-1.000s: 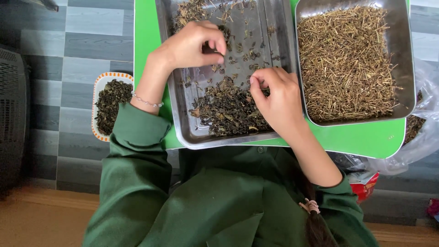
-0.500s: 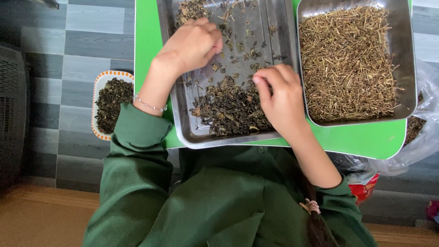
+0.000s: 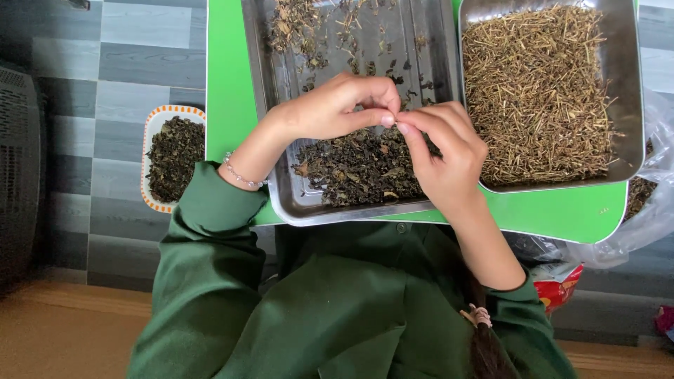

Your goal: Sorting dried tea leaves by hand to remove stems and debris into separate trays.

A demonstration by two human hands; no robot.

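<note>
1. The left hand and the right hand met fingertip to fingertip above the steel tray, over its middle.
2. Both hands were pinched, thumb against forefinger, at one spot; whatever sat between the fingertips was too small to make out.
3. Directly under the hands, toward 6 o'clock in that tray, lay a heap of dark dried leaves; looser bits with pale stems were scattered toward 12 o'clock.
4. At 3 o'clock of this tray, just beside it, stood a second steel tray filled with straw-coloured dried stems.
5. Both trays rested on a green worktop.
6. At 9 o'clock, below the worktop's edge, an orange-rimmed dish held more dark leaves.
7. At 4 o'clock a clear plastic bag showed past the worktop's corner.
8. The person wore green sleeves and a thin bracelet on the left wrist.
</note>
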